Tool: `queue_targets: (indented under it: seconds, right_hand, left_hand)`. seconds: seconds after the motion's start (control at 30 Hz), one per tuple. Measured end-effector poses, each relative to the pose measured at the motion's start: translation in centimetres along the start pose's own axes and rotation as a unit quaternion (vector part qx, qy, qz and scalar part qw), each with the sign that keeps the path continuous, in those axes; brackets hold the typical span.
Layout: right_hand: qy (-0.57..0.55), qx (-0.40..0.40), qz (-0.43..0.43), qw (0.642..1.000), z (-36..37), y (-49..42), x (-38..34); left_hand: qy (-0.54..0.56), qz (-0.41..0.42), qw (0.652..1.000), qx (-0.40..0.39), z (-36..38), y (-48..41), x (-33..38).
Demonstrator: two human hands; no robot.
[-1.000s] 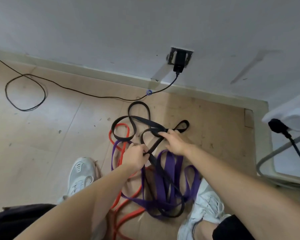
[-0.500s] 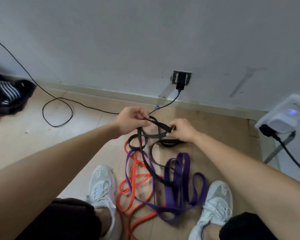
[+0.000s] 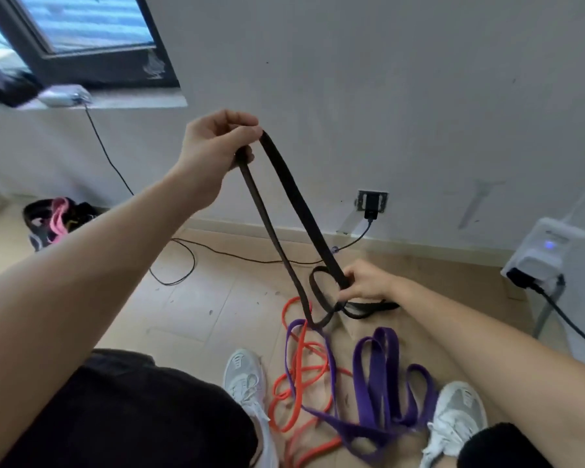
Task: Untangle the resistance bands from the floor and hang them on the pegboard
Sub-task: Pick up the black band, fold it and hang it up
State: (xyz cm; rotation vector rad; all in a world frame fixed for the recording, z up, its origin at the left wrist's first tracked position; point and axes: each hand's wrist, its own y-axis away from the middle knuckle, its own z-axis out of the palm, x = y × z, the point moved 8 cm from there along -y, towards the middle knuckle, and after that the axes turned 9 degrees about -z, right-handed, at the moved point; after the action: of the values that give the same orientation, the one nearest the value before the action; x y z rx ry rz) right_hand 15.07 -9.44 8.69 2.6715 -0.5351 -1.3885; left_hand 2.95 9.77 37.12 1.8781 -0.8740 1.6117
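Here, the left hand (image 3: 217, 146), held high, grips the top of a black band (image 3: 298, 211) whose two strands run down to the right hand (image 3: 368, 282), which pinches it, apparently at a loop. Below that hand, a purple band (image 3: 375, 376) and an orange band (image 3: 298, 363) lie tangled.

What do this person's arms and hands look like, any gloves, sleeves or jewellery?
Both forearms are bare; no sleeves show. The left hand and right hand wear no gloves, and no watch, ring or bracelet is visible. Below, black clothing covers the thighs, and the feet are in white lace-up trainers.
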Motion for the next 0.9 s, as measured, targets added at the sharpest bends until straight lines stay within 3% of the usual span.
queue_targets:
  seconds: [0.1, 0.17, 0.37, 0.57, 0.8, 0.9]
  right_hand:
    - [0.017, -0.069, 0.046, 0.996, 3.1, 1.1, 2.3]
    - [0.014, -0.071, 0.073, 0.995, 4.3, 1.8, 3.6]
    - [-0.018, 0.063, 0.138, 0.988, 2.9, 3.0, 5.3]
    - [-0.079, 0.193, 0.099, 0.973, -6.5, 2.6, 2.7]
    - [-0.268, 0.207, 0.004, 0.941, -15.7, 3.9, -4.8]
    - [-0.281, 0.181, -0.020, 0.942, -18.2, 5.0, -8.6]
  left_hand:
    - [0.052, 0.008, 0.998, 0.044, -2.4, 0.2, -0.2]
    - [0.064, 0.007, 0.996, 0.059, -3.4, 0.1, -0.7]
    - [-0.003, -0.019, 0.998, 0.056, -3.4, -0.8, -3.0]
    - [-0.124, -0.074, 0.989, -0.025, -2.3, -1.6, -6.4]
    - [-0.331, -0.143, 0.916, -0.174, -0.2, -0.9, -12.5]
    - [-0.396, -0.154, 0.878, -0.220, 1.0, -0.2, -14.7]
